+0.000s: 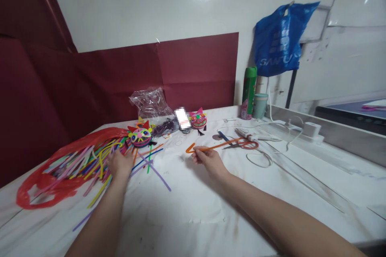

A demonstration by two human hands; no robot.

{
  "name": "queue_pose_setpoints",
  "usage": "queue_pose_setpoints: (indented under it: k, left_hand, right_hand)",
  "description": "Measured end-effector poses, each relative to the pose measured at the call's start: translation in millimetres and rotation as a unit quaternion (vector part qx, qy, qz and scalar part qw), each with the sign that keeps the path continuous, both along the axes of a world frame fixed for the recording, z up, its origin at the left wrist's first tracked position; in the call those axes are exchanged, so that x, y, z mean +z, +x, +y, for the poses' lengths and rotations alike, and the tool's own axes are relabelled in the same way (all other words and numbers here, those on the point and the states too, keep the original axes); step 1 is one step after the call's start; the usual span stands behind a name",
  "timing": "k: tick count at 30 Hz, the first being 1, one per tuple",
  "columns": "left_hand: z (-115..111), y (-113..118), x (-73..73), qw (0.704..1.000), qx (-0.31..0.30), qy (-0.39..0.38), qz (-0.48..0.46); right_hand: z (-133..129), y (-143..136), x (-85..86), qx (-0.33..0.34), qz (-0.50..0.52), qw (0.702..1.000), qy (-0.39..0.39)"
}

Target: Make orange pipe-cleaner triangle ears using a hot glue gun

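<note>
An orange pipe cleaner, bent back on itself at its left end, is pinched between the thumb and fingers of my right hand above the white table. My left hand reaches over a heap of pipe cleaners in many colours, with thumb and fingers apart; the fingertips are partly hidden. Beyond that hand sits a round animal-faced ornament with red ears. Loose purple, green, blue and orange pipe cleaners lie crossed between my hands.
Beneath the heap spreads a red plastic bag. Red-handled scissors, a glue gun and a white cable lie to the right. Farther back are a pink ornament, clear plastic wrapping, a green spray can and a cup.
</note>
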State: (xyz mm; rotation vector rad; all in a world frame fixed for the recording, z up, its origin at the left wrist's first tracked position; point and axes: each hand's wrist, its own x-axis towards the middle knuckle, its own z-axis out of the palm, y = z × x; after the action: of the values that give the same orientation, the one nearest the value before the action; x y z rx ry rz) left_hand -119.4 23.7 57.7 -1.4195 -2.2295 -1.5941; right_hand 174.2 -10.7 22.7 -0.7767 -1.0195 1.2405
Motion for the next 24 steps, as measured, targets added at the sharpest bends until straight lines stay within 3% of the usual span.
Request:
queue_pose_setpoints:
  k: [2,4,7,10,13,15,18,21,24]
  left_hand:
    - [-6.5,16.3,1.7,0.997,-0.029,0.051,0.044]
    - [-16.1,42.3,0.9,0.984,-0.166,0.061,0.013]
    - [-35.5,86.1,-5.9,0.906,-0.388,-0.064,-0.156]
    - [-51.9,114.9,-13.0,0.83,-0.483,-0.113,-0.257]
    - [-58.6,120.4,-15.3,0.806,-0.479,-0.1,-0.332]
    - [-59.5,117.3,-15.5,0.803,-0.47,-0.105,-0.35]
    - [-61.1,115.4,-16.3,0.812,-0.485,-0.128,-0.298]
    - [-65.4,119.9,-17.0,0.827,-0.496,-0.152,-0.219]
    - [-68.6,123.6,-16.4,0.841,-0.486,-0.167,-0.168]
  right_hand:
    - [-5.4,-3.8,2.3,0.004,-0.021,0.999,0.025]
    - [-12.3,-9.0,3.5,0.011,-0.035,0.998,0.043]
    - [-24.1,-17.3,2.6,0.037,-0.04,0.997,0.057]
    - [-33.6,-21.6,1.3,0.07,-0.07,0.991,0.091]
    - [-34.6,-20.2,1.2,0.074,-0.095,0.986,0.111]
    - [-30.6,-17.8,1.0,0.055,-0.1,0.99,0.082]
    - [-23.8,-15.3,-0.6,0.06,-0.117,0.99,0.046]
    - [-21.9,-15.2,-2.2,0.085,-0.117,0.987,0.071]
    - [-23.3,-15.2,-1.6,0.049,-0.161,0.982,0.087]
